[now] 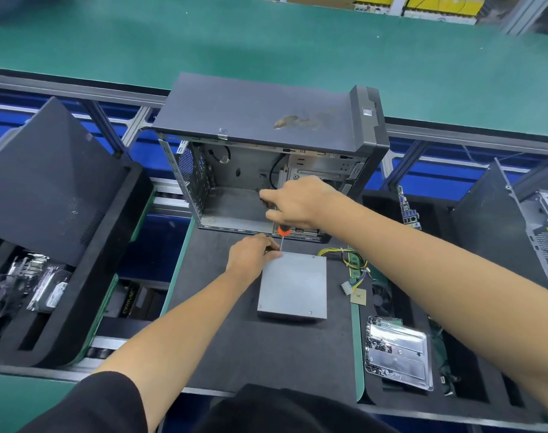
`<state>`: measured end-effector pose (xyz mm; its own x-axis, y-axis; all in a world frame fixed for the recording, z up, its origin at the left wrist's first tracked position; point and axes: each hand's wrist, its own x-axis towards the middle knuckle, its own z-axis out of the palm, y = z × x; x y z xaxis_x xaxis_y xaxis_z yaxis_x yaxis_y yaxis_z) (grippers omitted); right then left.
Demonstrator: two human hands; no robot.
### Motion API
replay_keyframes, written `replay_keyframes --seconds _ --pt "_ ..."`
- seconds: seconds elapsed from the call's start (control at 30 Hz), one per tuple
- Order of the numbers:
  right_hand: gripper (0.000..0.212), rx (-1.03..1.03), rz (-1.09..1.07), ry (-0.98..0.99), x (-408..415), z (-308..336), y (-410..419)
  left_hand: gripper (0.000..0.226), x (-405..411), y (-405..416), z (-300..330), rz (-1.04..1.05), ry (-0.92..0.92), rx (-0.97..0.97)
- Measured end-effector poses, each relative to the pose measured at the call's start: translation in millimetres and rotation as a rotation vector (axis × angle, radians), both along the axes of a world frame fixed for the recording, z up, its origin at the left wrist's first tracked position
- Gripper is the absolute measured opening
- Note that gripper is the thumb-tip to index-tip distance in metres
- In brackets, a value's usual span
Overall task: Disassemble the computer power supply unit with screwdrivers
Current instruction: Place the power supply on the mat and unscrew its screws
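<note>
Nearest us, our two bare forearms reach out over a dark foam mat point(266, 354) that lies on the desk point(23, 398). To our right on a neighbouring tray lies a shiny metal plate point(397, 351) with small dark bits scattered along its left edge. In the middle of the mat we see the power supply unit point(293, 284), a flat grey box lying on its broad side, with a yellow and black cable bundle point(354, 267) trailing from its far right corner. Our left hand point(251, 254) rests at the box's far left corner, fingers curled down against the edge. Just above it, our right hand point(297, 203) is wrapped around the orange-tipped handle of a screwdriver point(282, 237), whose thin shaft points down to that same corner. Beyond the hands stands an open computer case point(266, 151), its gutted interior facing us. Behind it runs a green conveyor belt point(266, 42).
</note>
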<state>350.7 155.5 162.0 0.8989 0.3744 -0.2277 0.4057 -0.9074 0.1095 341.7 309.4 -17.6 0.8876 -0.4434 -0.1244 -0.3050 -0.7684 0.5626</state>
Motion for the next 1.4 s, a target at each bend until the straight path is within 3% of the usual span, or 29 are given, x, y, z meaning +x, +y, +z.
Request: replay_keyframes --seconds 0.13,0.3,0.37,0.47,0.53,0.67,0.8,0.97,1.1,1.3,1.4 --pt "0.001 0.042 0.061 0.134 2.7 0.3 3.6 0.015 -1.7 -1.9 0.5 0.014 0.008 0.006" --pt "0.019 0.316 0.053 0.248 -1.1 0.5 2.9 0.018 -3.7 -1.7 1.8 0.009 -0.002 0.004" --pt "0.019 0.267 0.033 0.239 0.3 1.0 2.9 0.018 -4.3 -0.8 3.0 0.006 0.004 0.008" --pt "0.03 -0.046 0.044 0.01 5.5 2.0 6.3 0.017 -4.7 -0.8 3.2 0.001 0.027 -0.004" --pt "0.03 -0.14 0.048 -0.026 5.2 3.6 10.8 0.013 -5.3 -1.4 1.9 0.004 0.042 -0.036" --pt "0.009 0.003 0.073 0.128 5.6 9.2 9.8 0.005 -9.7 -1.6 -4.6 0.02 0.058 -0.199" --pt "0.03 0.134 0.099 0.176 2.1 9.4 8.5 0.011 -16.2 -5.8 -7.2 0.076 0.142 -0.477" --pt "0.022 0.088 0.131 0.064 3.4 5.3 8.5 0.006 -18.9 -8.3 -2.1 0.124 0.132 -0.516" --pt "0.038 -0.052 0.045 -0.032 7.2 2.0 6.7 0.008 -24.1 -14.9 4.5 0.22 0.164 -0.577" --pt "0.018 0.097 -0.006 0.125 11.4 0.3 1.7 0.035 -29.4 -24.9 8.8 0.309 0.051 -0.552" --pt "0.009 0.154 0.046 0.223 12.9 2.3 1.2 0.024 -25.9 -22.7 6.7 0.275 0.137 -0.507"
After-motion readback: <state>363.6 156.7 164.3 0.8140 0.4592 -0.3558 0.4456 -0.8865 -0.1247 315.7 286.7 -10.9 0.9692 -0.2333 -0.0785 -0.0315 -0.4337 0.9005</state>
